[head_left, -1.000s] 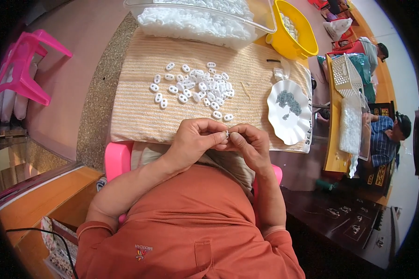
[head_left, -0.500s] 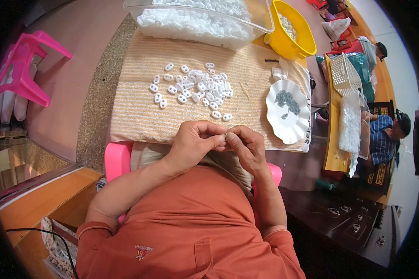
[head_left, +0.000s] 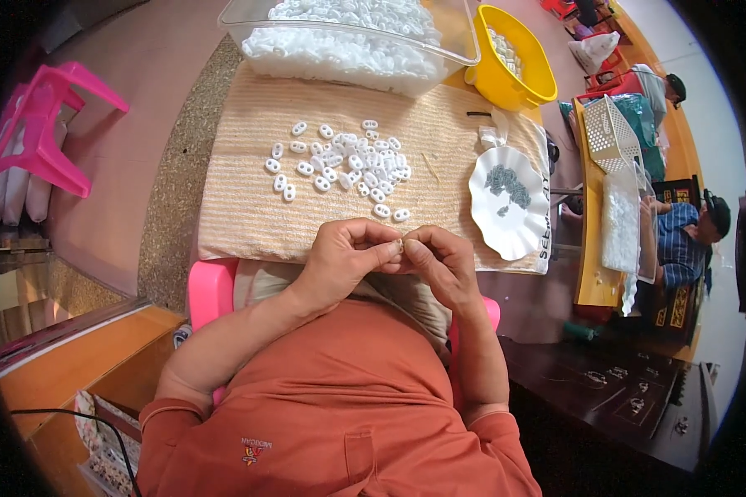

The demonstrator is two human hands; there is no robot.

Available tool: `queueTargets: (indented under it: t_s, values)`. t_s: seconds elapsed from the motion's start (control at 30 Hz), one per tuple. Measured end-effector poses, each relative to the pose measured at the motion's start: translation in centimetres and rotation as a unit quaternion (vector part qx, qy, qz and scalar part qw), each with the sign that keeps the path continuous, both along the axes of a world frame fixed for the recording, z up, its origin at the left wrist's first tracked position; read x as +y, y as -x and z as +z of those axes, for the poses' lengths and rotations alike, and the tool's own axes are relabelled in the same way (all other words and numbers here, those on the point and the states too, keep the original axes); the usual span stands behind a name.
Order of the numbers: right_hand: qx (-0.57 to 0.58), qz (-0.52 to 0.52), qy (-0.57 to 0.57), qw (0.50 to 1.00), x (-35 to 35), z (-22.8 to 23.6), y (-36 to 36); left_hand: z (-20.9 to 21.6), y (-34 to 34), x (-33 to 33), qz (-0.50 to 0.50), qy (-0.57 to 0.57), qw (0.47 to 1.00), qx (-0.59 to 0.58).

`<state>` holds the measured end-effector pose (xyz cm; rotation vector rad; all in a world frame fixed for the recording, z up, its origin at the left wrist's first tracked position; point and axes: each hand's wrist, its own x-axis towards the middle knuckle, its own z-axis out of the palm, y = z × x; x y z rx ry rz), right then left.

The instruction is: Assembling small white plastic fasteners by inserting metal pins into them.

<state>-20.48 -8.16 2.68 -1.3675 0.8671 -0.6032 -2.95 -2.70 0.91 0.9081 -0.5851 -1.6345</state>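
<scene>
Striped towel (head_left: 249,217) leaves room between white pieces (head_left: 356,162) and its edge, where left hand (head_left: 340,261) and right hand (head_left: 443,267) pinch something indistinct (head_left: 401,246).

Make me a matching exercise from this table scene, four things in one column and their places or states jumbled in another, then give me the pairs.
Things:
1. Two-holed white pieces
2. Wavy-edged plate
3. Yellow tub
4. Pink stool

Places or states:
A. Far left of the picture
B. Holding small grey-green bits
C. Scattered loosely on the striped towel
D. Beside the clear bin

Pairs: 1-C, 2-B, 3-D, 4-A.
</scene>
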Motion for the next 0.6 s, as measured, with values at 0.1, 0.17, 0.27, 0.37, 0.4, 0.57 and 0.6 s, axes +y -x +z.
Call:
queueTargets:
  t_s: [0.1,0.17,0.27,0.37,0.4,0.57,0.6]
  values:
    - [-0.035,-0.017,-0.052,0.998,-0.3,0.4,0.2,-0.2,-0.1,-0.1,0.004,0.002,1.0,-0.002]
    - [0.04,-0.035,0.074,0.996,-0.9,0.0,0.6,-0.2,-0.2,-0.1,0.009,0.011,1.0,-0.007]
    - [0.153,-0.028,0.271,0.95,-1.9,0.5,0.0,0.1,-0.5,-0.2,0.017,-0.028,0.999,0.016]
    - [0.244,-0.023,0.419,0.874,-2.5,0.1,-0.8,0.2,-0.6,-0.2,0.03,-0.039,0.999,0.019]
    - [0.244,-0.024,0.419,0.874,-2.4,0.1,-1.0,0.1,-0.6,-0.2,0.032,-0.04,0.998,0.02]
    - [0.333,0.018,0.421,0.844,-2.5,0.7,-1.7,0.0,-0.6,-0.3,0.046,-0.041,0.998,0.024]
    - [0.333,0.018,0.421,0.843,-2.5,0.6,-1.7,0.0,-0.6,-0.3,0.048,-0.039,0.998,0.027]
